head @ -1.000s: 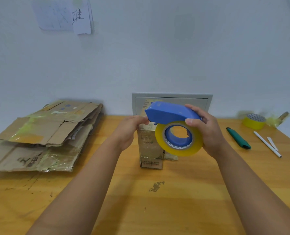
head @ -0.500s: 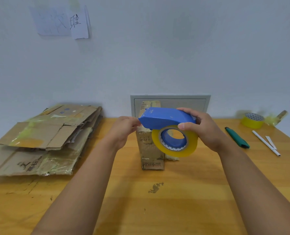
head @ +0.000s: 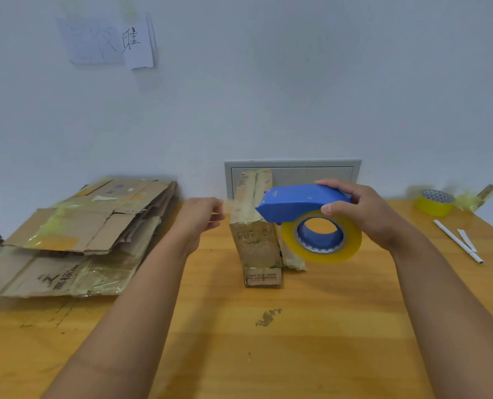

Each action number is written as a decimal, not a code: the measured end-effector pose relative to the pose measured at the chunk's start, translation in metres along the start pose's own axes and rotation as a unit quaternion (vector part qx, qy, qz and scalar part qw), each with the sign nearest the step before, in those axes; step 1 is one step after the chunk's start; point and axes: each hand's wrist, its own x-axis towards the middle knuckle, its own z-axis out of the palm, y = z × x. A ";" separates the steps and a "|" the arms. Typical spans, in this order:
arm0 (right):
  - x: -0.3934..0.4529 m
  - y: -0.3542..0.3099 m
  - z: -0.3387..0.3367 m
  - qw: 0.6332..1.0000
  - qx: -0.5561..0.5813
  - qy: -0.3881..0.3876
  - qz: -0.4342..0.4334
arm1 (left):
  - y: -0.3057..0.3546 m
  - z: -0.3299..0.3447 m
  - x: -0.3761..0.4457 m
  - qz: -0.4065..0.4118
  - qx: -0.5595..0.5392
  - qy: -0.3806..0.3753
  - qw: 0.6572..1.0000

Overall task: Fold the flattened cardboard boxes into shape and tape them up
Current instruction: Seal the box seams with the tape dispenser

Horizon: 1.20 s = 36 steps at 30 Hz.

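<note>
Where the table (head: 268,355) meets the wall on the left, a stack of flattened cardboard boxes (head: 75,234) lies flat. Right of the stack, the left hand (head: 199,218) is raised with its fingers (head: 215,217) drawn together, apparently pinching the blurred end of a tape strip (head: 228,204). At the table centre, a folded cardboard box (head: 255,231) stands upright. Just right of it, the right hand (head: 360,214) holds a blue tape dispenser (head: 303,203) above the table, fingers curled over the top, thumb on the near side; a yellow tape roll (head: 321,237) is mounted below. Far right: a spare tape roll (head: 434,201) and a white pen (head: 457,244).
</note>
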 end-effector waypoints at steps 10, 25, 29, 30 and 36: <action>0.003 0.006 -0.006 0.999 -0.025 0.011 0.027 | -0.016 0.022 -0.007 -0.004 -0.003 0.014 1.000; 0.009 0.015 0.000 0.999 -0.032 0.017 0.036 | -0.044 0.023 -0.001 -0.033 -0.025 0.017 0.999; 0.004 0.021 -0.003 0.998 -0.033 0.020 0.045 | -0.052 0.026 -0.004 -0.032 -0.020 -0.005 0.999; 0.003 0.023 -0.004 0.998 -0.034 0.020 0.048 | -0.054 0.027 -0.005 -0.033 -0.015 -0.012 0.999; -0.003 0.032 -0.004 0.998 -0.022 0.024 0.054 | -0.052 0.027 -0.007 -0.068 -0.023 -0.042 0.997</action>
